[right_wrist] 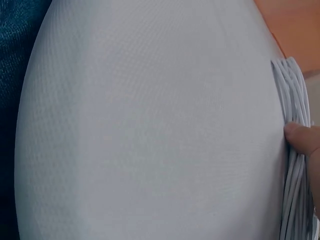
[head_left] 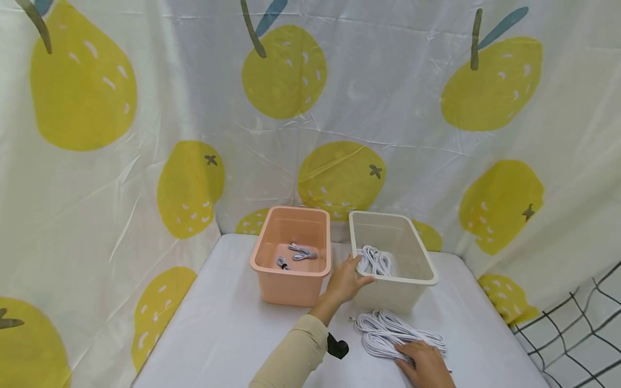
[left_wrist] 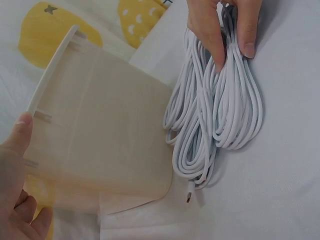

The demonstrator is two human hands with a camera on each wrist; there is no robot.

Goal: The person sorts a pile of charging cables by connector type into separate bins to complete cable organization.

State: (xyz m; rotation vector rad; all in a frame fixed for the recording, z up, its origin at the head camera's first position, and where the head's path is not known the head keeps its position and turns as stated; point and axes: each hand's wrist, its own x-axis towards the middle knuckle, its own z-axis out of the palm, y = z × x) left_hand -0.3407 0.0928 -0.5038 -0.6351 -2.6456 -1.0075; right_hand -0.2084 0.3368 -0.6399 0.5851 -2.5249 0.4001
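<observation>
My left hand [head_left: 345,280] grips the near left corner of a cream plastic bin [head_left: 388,293], its thumb along the front rim. Inside that bin lies a coiled white cable [head_left: 375,262]. In front of it, on the white table, two bundles of white charging cable [head_left: 388,331] lie side by side, overlapping. My right hand [head_left: 423,364] pinches the nearer cable bundle [left_wrist: 237,105] between thumb and fingers, close to its end. A small connector [left_wrist: 190,192] pokes out of the other bundle in the left wrist view.
An orange bin [head_left: 291,288] stands left of the cream one, with several small tied cables [head_left: 304,254] inside. A fruit-print curtain [head_left: 388,108] hangs behind and to the sides. Black wire grid [head_left: 572,328] borders the right. A black heart-shaped piece [head_left: 338,347] shows beside my left sleeve.
</observation>
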